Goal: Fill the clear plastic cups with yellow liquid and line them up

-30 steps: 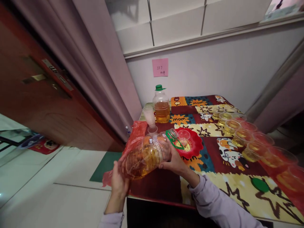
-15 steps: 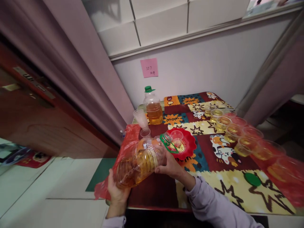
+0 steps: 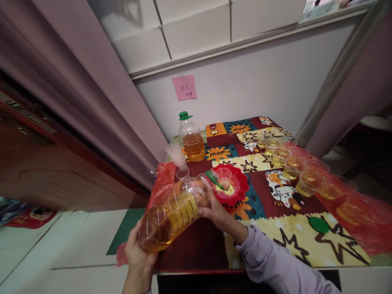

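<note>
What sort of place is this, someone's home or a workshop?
Most likely a room in a home: a table covered in cartoon prints, set against the wall beside a wooden door, over a tiled floor. Filled plastic cups stand on it; a big bottle is held tilted at its edge.

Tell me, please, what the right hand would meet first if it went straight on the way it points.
The right hand points up and left, straight into the tilted oil bottle that it grips near the neck. Behind that probably comes the empty cup, though depth is unclear.
</note>
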### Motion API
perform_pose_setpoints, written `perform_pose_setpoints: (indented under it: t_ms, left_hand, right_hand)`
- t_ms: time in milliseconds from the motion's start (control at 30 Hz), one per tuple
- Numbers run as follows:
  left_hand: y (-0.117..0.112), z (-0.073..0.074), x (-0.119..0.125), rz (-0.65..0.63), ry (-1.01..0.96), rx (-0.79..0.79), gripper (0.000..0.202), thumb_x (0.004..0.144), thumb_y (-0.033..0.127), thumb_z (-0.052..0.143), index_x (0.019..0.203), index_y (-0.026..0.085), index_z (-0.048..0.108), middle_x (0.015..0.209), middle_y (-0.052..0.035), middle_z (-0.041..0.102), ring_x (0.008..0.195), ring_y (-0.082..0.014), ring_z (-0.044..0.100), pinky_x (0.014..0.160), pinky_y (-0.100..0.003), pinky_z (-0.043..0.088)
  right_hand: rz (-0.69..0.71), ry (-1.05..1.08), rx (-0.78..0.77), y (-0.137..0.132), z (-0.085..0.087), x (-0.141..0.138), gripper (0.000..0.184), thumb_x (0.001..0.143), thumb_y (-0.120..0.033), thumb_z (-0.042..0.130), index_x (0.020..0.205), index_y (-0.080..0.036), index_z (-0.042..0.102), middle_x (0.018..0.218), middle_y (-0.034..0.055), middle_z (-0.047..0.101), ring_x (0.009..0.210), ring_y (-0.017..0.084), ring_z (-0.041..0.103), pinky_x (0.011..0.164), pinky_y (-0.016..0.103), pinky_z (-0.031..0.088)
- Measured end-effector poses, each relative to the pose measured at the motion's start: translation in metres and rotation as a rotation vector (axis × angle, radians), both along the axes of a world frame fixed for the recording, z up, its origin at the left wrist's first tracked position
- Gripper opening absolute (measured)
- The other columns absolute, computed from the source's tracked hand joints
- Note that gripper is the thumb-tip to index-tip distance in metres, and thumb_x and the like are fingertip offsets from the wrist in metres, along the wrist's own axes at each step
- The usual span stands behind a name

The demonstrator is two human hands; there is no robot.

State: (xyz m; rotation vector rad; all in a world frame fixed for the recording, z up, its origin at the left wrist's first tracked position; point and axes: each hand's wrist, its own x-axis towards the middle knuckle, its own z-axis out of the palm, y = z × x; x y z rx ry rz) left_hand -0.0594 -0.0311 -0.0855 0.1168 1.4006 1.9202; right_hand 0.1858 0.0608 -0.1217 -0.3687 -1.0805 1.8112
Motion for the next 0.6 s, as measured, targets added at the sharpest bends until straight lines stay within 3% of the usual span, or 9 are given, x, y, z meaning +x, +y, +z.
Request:
perform_pose_setpoints:
  t_ms: [133, 267, 367, 433, 600]
  left_hand:
    - [0.004, 0.016, 0.008, 0.011, -0.019, -0.015, 0.014, 0.084, 0.024, 0.068, 0.093, 0.023, 0.08, 0.093, 0.0028, 0.085, 0.084, -0.0167, 0.078, 0.082, -0.028, 0.066]
    - [0.007, 0.029, 0.016, 0.0, -0.069, -0.046, 0.018, 0.086, 0.024, 0.067, 0.095, 0.02, 0.082, 0.093, 0.0012, 0.085, 0.082, -0.017, 0.078, 0.078, -0.028, 0.066]
    - [0.009, 0.038, 0.023, -0.012, -0.062, -0.045, 0.018, 0.085, 0.023, 0.068, 0.094, 0.018, 0.082, 0.093, -0.0002, 0.085, 0.083, -0.0173, 0.078, 0.078, -0.028, 0.066]
    - [0.01, 0.043, 0.027, -0.01, -0.055, -0.046, 0.017, 0.085, 0.021, 0.069, 0.093, 0.017, 0.082, 0.092, -0.0003, 0.085, 0.081, -0.0172, 0.078, 0.076, -0.027, 0.066]
    - [0.011, 0.06, 0.036, -0.02, -0.053, -0.071, 0.018, 0.087, 0.02, 0.066, 0.089, 0.016, 0.083, 0.089, -0.0019, 0.084, 0.078, -0.0175, 0.077, 0.071, -0.027, 0.065]
  right_hand:
    - [-0.023, 0.005, 0.014, 0.002, -0.007, 0.0, 0.125, 0.082, -0.055, 0.094, 0.177, -0.033, 0.015, 0.181, 0.0141, 0.035, 0.165, 0.033, 0.041, 0.137, 0.055, 0.029]
    - [0.009, 0.046, -0.093, 0.003, -0.005, 0.001, 0.13, 0.075, -0.056, 0.097, 0.176, -0.036, 0.018, 0.174, 0.0134, 0.047, 0.159, 0.035, 0.049, 0.13, 0.056, 0.042]
    - [0.046, 0.082, -0.182, 0.003, -0.001, 0.003, 0.129, 0.074, -0.055, 0.098, 0.175, -0.039, 0.019, 0.17, 0.0128, 0.052, 0.152, 0.037, 0.056, 0.112, 0.055, 0.059]
    - [0.058, 0.092, -0.226, 0.003, -0.001, 0.003, 0.124, 0.076, -0.053, 0.097, 0.173, -0.041, 0.021, 0.167, 0.0123, 0.055, 0.145, 0.037, 0.062, 0.096, 0.048, 0.067]
    - [0.078, 0.136, -0.3, 0.003, -0.006, 0.002, 0.119, 0.077, -0.046, 0.097, 0.17, -0.041, 0.023, 0.159, 0.0109, 0.061, 0.133, 0.034, 0.07, 0.082, 0.04, 0.069]
